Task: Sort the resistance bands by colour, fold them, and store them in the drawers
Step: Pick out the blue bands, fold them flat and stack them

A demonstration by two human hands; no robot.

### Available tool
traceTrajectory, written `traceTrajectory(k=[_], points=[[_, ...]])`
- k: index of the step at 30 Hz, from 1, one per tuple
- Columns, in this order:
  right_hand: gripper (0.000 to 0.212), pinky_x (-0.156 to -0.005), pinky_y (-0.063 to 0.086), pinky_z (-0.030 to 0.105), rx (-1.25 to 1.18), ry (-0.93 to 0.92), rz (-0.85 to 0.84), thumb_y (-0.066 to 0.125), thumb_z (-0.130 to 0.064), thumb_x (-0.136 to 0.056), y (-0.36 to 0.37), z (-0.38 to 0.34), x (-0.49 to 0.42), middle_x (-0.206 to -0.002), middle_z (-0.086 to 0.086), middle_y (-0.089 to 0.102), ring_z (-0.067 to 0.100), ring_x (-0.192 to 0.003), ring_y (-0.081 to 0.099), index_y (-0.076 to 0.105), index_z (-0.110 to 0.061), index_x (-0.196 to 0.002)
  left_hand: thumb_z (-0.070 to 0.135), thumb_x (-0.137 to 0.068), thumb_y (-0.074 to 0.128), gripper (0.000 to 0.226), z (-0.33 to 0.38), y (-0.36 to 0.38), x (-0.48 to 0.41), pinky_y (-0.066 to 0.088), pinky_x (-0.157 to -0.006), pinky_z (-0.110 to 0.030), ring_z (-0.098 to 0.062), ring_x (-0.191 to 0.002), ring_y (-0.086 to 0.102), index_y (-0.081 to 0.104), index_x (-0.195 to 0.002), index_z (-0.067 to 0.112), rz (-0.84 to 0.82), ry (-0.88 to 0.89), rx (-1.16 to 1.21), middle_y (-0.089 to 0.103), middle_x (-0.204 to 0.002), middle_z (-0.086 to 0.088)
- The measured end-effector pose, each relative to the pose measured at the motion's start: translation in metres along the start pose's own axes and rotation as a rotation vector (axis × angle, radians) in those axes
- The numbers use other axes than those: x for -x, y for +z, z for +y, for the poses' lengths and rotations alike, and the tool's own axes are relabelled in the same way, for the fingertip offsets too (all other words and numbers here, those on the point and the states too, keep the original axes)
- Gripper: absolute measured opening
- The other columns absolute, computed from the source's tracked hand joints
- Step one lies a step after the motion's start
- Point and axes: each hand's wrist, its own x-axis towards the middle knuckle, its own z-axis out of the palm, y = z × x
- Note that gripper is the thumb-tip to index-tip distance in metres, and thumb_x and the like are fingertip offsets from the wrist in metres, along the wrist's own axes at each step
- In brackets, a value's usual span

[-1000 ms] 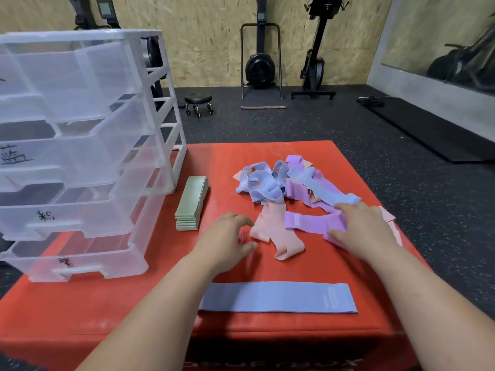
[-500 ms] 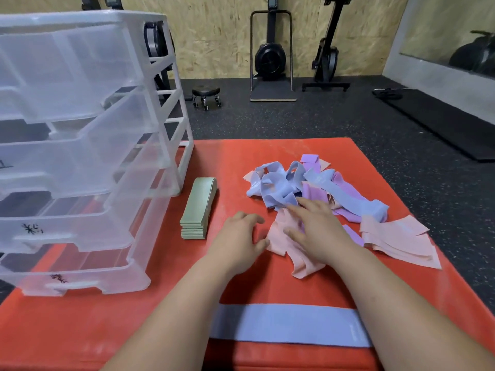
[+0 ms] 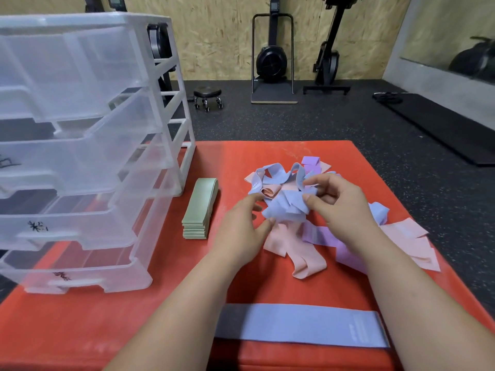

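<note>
Both hands had closed in from the pink bands onto a crumpled blue band [image 3: 284,208] atop the pile [image 3: 308,236] mid-surface [image 3: 160,303]. The left hand [image 3: 241,223] pinched its near-left edge and the right hand [image 3: 340,207] pinched its right side, fingers curled. It probably wanted lifting clear of its neighbours, then pulling straight before folding. Bunched, it showed no clear axis; the flat blue band [image 3: 300,325] ran left to right along the near edge, the green stack [image 3: 199,210] front to back

gym: rowing machines [image 3: 272,60], rubber floor [image 3: 294,121]
</note>
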Motion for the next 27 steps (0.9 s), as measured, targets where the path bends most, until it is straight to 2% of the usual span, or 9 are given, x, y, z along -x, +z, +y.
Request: traceTrajectory(k=[2, 4, 6, 9, 13, 17, 21, 24, 27], points=[[0.032, -0.068, 0.056, 0.023, -0.05, 0.015, -0.06, 0.071, 0.006, -0.09, -0.008, -0.004, 0.006, -0.097, 0.025, 0.066, 0.017, -0.076, 0.063, 0.071, -0.018, -0.112, 0.037, -0.094, 0.076, 0.054, 0.006, 0.002, 0.002, 0.045, -0.085, -0.007, 0.005, -0.1, 0.061, 0.056, -0.144, 0.036, -0.013, 0.031, 0.015, 0.065, -0.124, 0.014], [0.038, -0.072, 0.057, 0.027, -0.011, 0.03, -0.098, 0.072, 0.008, -0.086, -0.017, -0.002, 0.01, -0.087, 0.016, 0.063, 0.017, -0.073, 0.061, 0.071, -0.02, -0.112, 0.037, -0.094, 0.076, 0.053, 0.012, 0.004, 0.003, 0.039, -0.081, -0.004, 0.006, -0.101, 0.06, 0.057, -0.144, 0.035, -0.019, 0.058, 0.007, 0.063, -0.128, 0.014], [0.042, -0.071, 0.052, 0.026, 0.145, 0.07, -0.067, 0.074, 0.007, -0.079, -0.028, 0.003, 0.012, -0.083, 0.002, 0.061, 0.013, -0.065, 0.055, 0.073, -0.025, -0.107, 0.033, -0.094, 0.076, 0.052, 0.016, 0.006, 0.005, 0.04, -0.087, -0.011, -0.002, -0.106, 0.06, 0.058, -0.144, 0.031, -0.012, 0.072, -0.018, 0.062, -0.133, 0.011], [0.043, -0.058, 0.04, 0.011, 0.581, 0.137, -0.045, 0.078, -0.002, -0.069, -0.049, 0.015, 0.015, -0.082, -0.004, 0.068, 0.01, -0.06, 0.055, 0.073, -0.028, -0.103, 0.025, -0.093, 0.075, 0.051, 0.014, 0.008, 0.008, 0.042, -0.092, -0.023, -0.014, -0.115, 0.061, 0.06, -0.141, 0.026, -0.013, 0.034, -0.091, 0.061, -0.134, 0.005], [0.044, -0.058, 0.041, 0.024, 0.771, 0.308, -0.188, 0.087, -0.018, -0.067, -0.065, 0.029, 0.027, -0.088, -0.005, 0.068, 0.008, -0.073, 0.062, 0.07, -0.029, -0.106, 0.029, -0.094, 0.073, 0.051, 0.007, 0.012, 0.011, 0.049, -0.098, -0.034, -0.021, -0.118, 0.062, 0.058, -0.143, 0.028, -0.082, -0.029, -0.163, 0.061, -0.134, 0.001], [0.05, -0.078, 0.053, 0.034, 0.878, 0.198, -0.174, 0.088, -0.028, -0.07, -0.061, 0.033, 0.026, -0.109, -0.006, 0.061, 0.013, -0.089, 0.062, 0.069, -0.04, -0.114, 0.031, -0.096, 0.072, 0.051, 0.008, 0.018, 0.01, 0.049, -0.099, -0.034, -0.019, -0.118, 0.062, 0.057, -0.145, 0.028, -0.093, -0.013, -0.171, 0.061, -0.134, 0.002], [0.047, -0.098, 0.049, 0.041, 0.906, 0.031, -0.184, 0.079, -0.023, -0.082, -0.049, 0.038, 0.021, -0.123, -0.007, 0.058, 0.021, -0.117, 0.053, 0.068, -0.045, -0.122, 0.031, -0.096, 0.072, 0.05, 0.008, 0.022, 0.008, 0.049, -0.098, -0.033, -0.019, -0.117, 0.062, 0.059, -0.143, 0.029, -0.095, -0.008, -0.185, 0.061, -0.133, 0.003], [0.048, -0.101, 0.047, 0.041, 0.97, -0.003, -0.225, 0.07, -0.025, -0.09, -0.034, 0.045, 0.016, -0.133, -0.008, 0.056, 0.024, -0.122, 0.045, 0.064, -0.046, -0.132, 0.031, -0.096, 0.071, 0.049, 0.007, 0.022, 0.008, 0.05, -0.099, -0.036, -0.019, -0.118, 0.062, 0.059, -0.143, 0.029, -0.097, 0.007, -0.196, 0.061, -0.132, 0.003], [0.041, -0.094, 0.047, 0.038, 1.094, -0.019, -0.214, 0.066, -0.034, -0.092, -0.021, 0.053, 0.013, -0.134, -0.011, 0.056, 0.023, -0.122, 0.045, 0.064, -0.048, -0.131, 0.032, -0.096, 0.07, 0.048, 0.006, 0.021, 0.008, 0.05, -0.099, -0.037, -0.017, -0.119, 0.061, 0.059, -0.143, 0.03, -0.102, 0.027, -0.201, 0.061, -0.133, 0.004]])
